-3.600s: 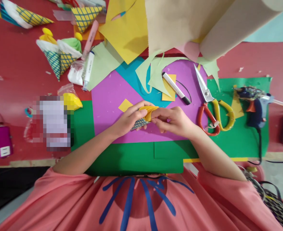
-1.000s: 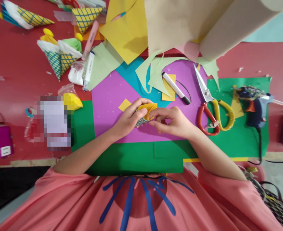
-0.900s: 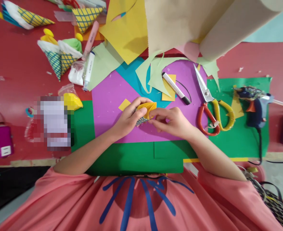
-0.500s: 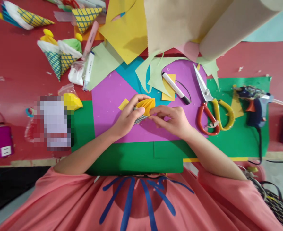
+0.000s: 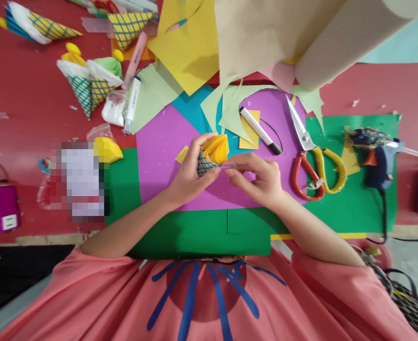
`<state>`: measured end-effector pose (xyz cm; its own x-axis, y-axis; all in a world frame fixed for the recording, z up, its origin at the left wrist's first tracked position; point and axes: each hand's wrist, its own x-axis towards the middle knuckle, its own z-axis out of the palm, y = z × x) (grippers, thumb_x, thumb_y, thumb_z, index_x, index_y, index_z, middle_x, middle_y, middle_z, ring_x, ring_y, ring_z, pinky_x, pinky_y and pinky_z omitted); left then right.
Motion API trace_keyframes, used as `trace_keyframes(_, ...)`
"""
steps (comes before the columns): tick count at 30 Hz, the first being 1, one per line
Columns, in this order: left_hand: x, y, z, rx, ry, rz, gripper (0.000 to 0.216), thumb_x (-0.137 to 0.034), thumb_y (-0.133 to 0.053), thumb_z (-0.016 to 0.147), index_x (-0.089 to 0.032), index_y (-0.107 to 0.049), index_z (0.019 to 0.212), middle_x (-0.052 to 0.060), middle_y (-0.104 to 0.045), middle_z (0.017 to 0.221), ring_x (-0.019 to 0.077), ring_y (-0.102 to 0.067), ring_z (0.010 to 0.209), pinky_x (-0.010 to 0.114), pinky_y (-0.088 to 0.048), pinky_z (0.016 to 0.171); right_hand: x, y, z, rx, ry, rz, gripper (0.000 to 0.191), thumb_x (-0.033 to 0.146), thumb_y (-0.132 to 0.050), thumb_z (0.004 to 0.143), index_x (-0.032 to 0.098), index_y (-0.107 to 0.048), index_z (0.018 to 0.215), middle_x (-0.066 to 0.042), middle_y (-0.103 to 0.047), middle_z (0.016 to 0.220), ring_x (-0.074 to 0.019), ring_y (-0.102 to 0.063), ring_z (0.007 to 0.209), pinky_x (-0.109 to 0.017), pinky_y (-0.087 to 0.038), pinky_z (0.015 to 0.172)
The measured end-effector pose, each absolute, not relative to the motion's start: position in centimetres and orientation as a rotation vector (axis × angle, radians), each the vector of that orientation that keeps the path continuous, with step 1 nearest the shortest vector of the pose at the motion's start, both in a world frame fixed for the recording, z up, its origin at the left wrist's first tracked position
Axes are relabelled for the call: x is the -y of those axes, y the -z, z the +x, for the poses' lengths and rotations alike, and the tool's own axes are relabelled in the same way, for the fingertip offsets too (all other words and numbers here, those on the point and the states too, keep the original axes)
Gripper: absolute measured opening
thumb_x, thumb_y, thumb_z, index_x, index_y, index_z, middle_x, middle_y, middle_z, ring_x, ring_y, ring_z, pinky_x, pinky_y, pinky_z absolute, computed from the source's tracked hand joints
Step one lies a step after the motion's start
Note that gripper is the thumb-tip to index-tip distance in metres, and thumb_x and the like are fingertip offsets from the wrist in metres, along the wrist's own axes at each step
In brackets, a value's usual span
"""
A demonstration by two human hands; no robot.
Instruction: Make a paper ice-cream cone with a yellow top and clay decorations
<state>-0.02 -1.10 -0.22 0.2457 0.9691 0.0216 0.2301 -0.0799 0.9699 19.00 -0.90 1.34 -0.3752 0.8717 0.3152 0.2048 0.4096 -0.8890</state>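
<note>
My left hand point(image 5: 186, 177) is closed around a small paper ice-cream cone point(image 5: 208, 166), which has dark grid lines on its outside. Pleated yellow-orange paper point(image 5: 216, 149) fans out of the cone's wide end, turned up and to the right. At the cone's right edge is my right hand point(image 5: 257, 180), its thumb and index finger slightly apart and nothing visible between them. The index fingertip is at or very near the edge; whether it touches, I cannot tell. Purple paper point(image 5: 166, 189) lies beneath both hands.
Scissors point(image 5: 306, 147) lie right of my hands, with a glue gun point(image 5: 381, 161) beyond. A marker point(image 5: 260, 129) rests on paper scraps ahead. Finished paper cones point(image 5: 91, 87) lie at the upper left. A large paper roll point(image 5: 340, 42) stands at the upper right.
The cone has turned, so its yellow pleats and gridded side show more. My left thumb has shifted down off the pleats. My right thumb and index finger have parted.
</note>
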Motion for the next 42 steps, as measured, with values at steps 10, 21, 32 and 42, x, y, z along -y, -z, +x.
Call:
trace_keyframes(10, 0.6, 2.6, -0.5, -1.169, -1.087, 1.915, 0.071, -0.057, -0.063, 0.088, -0.032, -0.028, 0.145, 0.009, -0.050, 0.138, 0.0238, -0.057, 0.127, 0.036, -0.052, 0.104, 0.6, -1.2, 18.7, 1.708, -1.111, -1.033, 0.012, 0.025, -0.061, 0.093, 0.016, -0.065, 0.101, 0.007, -0.059, 0.057, -0.0052, -0.055, 0.046, -0.018, -0.046, 0.050)
trace_keyframes(21, 0.6, 2.7, -0.5, -1.161, -1.119, 2.003, 0.072, -0.059, -0.060, 0.088, -0.032, -0.026, 0.147, 0.011, -0.050, 0.133, 0.0252, -0.057, 0.125, 0.041, -0.053, 0.104, 0.6, -1.1, 18.6, 1.665, -1.253, -1.055, 0.015, 0.027, -0.064, 0.091, 0.015, -0.066, 0.101, 0.007, -0.059, 0.056, -0.0058, -0.055, 0.047, -0.019, -0.046, 0.051)
trace_keyframes(32, 0.7, 2.5, -0.4, -1.131, -1.086, 2.012, 0.070, -0.060, -0.055, 0.091, -0.032, -0.024, 0.148, 0.011, -0.050, 0.134, 0.0245, -0.058, 0.124, 0.040, -0.053, 0.103, 0.7, -0.3, 18.5, 1.779, -1.081, -1.067, 0.017, 0.024, -0.065, 0.089, 0.014, -0.070, 0.102, 0.004, -0.066, 0.060, -0.0064, -0.060, 0.049, -0.016, -0.049, 0.053)
trace_keyframes(42, 0.6, 2.7, -0.6, -1.020, -1.097, 2.016, 0.079, -0.064, -0.056, 0.086, -0.030, -0.024, 0.149, 0.012, -0.049, 0.134, 0.0239, -0.057, 0.124, 0.038, -0.055, 0.102, 0.8, -0.4, 18.5, 1.809, -1.163, -1.028, 0.020, 0.026, -0.062, 0.090, 0.011, -0.067, 0.102, 0.006, -0.059, 0.053, -0.0061, -0.052, 0.042, -0.018, -0.043, 0.047)
